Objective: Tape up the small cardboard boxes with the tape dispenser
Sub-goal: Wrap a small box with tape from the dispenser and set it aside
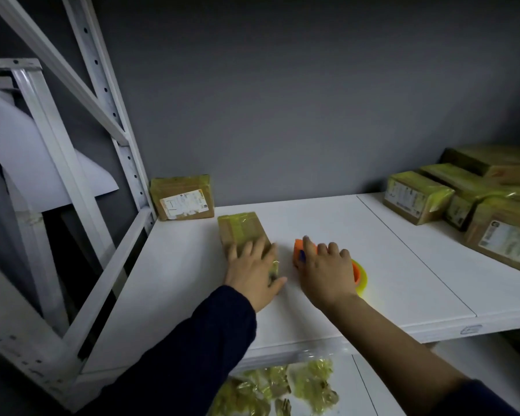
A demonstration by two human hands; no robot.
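Looked down on a white metal rack (pixel 102 145) with a shelf board (pixel 373 265) stretching from near left to far right against a grey wall. Counted a heap of boxes (pixel 433 196) at the far right, all wrapped in yellowish tape and several labelled; judged those finished. Noted crumpled tape scraps (pixel 282 388) on the lower level, near and below. Found one more labelled box (pixel 183 198) in the far left corner, propped against the wall and taped at its edges, so likely done too.

Placed the small cardboard box (pixel 240 229) left of centre on the board, well apart from both groups. Described it as brown and lying flat, with glossy yellow-green tape across its far end and down its right edge. Judged it mostly taped, with perhaps a last strip or a smoothing pass left. Could not see any untaped box waiting.

Saw the tape dispenser (pixel 300 250) just right of it, orange-bodied with a yellow roll (pixel 362 279) at its near end.

Found the left hand (pixel 252 265) flat on the box's near half, fingers spread and pressing. Found the right hand (pixel 327 271) curled over the dispenser, gripping it, forefinger stretched along the orange front.
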